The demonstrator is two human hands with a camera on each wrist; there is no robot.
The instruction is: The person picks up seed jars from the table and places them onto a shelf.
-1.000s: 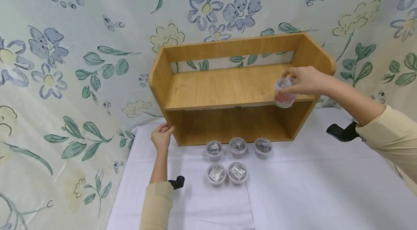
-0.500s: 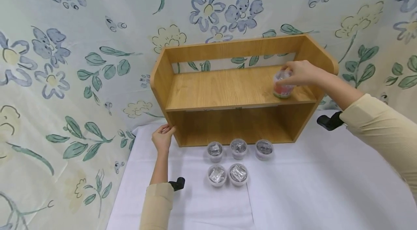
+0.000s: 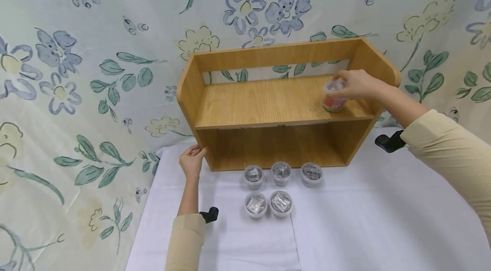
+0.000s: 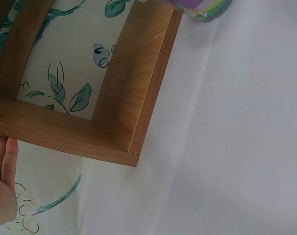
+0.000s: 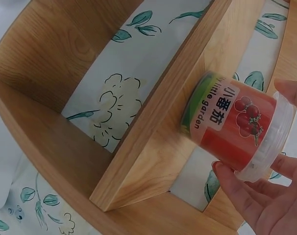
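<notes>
A two-tier wooden shelf [image 3: 249, 102] stands against the cloth backdrop. My right hand [image 3: 358, 85] holds a clear plastic tub [image 3: 332, 99] by its lid end, at the right of the upper board. In the right wrist view the tub [image 5: 232, 120] shows a red label with tomatoes and a green base band; its base meets the board, upright. Thumb and fingers of the right hand [image 5: 273, 200] span the lid. My left hand [image 3: 192, 163] pinches the shelf's lower left side panel; in the left wrist view that hand [image 4: 4, 191] has its fingers behind the panel.
Several lidded clear tubs [image 3: 255, 206] stand in two rows on the white tablecloth [image 3: 364, 220], before the lower compartment [image 3: 280, 147]. A tub with a purple and green label [image 4: 207, 7] pokes into the top of the left wrist view.
My right hand has carried the tub from in front of the shelf's front edge back onto the upper board. My left hand keeps its place on the side panel.
</notes>
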